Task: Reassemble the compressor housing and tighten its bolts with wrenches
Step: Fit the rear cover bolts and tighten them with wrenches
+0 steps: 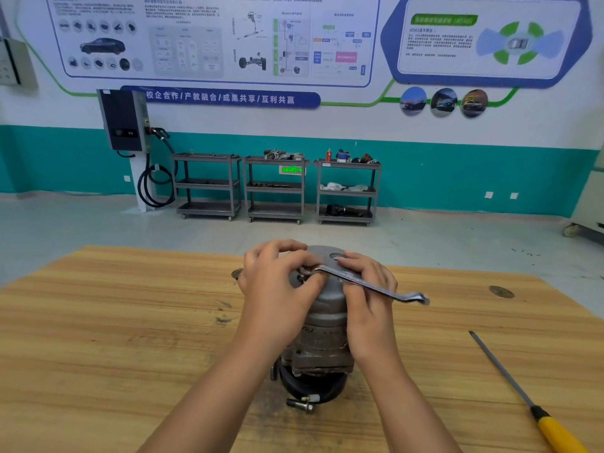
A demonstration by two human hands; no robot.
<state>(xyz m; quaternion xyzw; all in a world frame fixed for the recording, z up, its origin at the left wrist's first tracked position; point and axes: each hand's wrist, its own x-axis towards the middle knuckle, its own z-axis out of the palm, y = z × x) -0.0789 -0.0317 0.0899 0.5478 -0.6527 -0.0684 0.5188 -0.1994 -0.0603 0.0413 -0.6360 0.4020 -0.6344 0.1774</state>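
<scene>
1. The compressor (322, 325) stands upright near the middle of the wooden bench (98, 322), pulley end down, grey housing cap on top.
2. A flat wrench (366, 282) lies across the cap; its far end sticks out to the right, past the housing.
3. Left hand (277, 282) is curled over the left side of the cap, fingers pinching the wrench's head end. Can't really see the bolt under there, fingers cover it.
4. Right hand (366, 289) is closed around the wrench shank, thumb on top.
5. A loose bolt (302, 405) lies on the bench right at the base.
6. A yellow-handled screwdriver (523, 397) lies well off to the right.
</scene>
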